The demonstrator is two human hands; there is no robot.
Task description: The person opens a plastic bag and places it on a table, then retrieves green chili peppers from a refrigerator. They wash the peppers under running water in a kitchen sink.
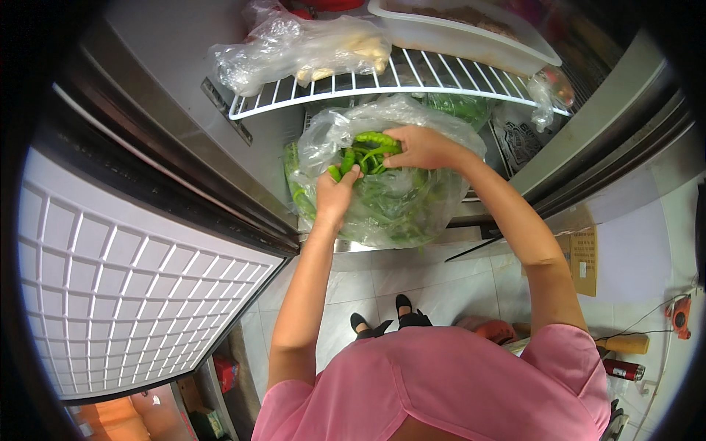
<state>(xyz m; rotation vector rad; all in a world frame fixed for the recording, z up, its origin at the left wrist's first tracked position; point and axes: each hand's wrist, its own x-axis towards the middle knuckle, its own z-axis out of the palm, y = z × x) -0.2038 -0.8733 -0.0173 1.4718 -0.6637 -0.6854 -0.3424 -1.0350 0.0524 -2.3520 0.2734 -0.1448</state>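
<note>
A large clear plastic bag (386, 206) full of green chili peppers (370, 151) sits at the front of a refrigerator's lower compartment, its mouth spread wide. Inside that mouth my right hand (416, 148) has its fingers around some peppers at the far right. My left hand (336, 193) grips peppers at the near left, thumb on top, with its wrist against the bag's edge. Both palms face the heap, and the fingertips are partly hidden among the peppers and plastic.
Above the bag runs a white wire shelf (380, 90) bearing a clear bag of pale food (347, 47) and a white plastic tub (469, 33). An open refrigerator door (138, 264) stands at left. Cardboard (583, 259) leans at right. Tiled floor (353, 286) lies below.
</note>
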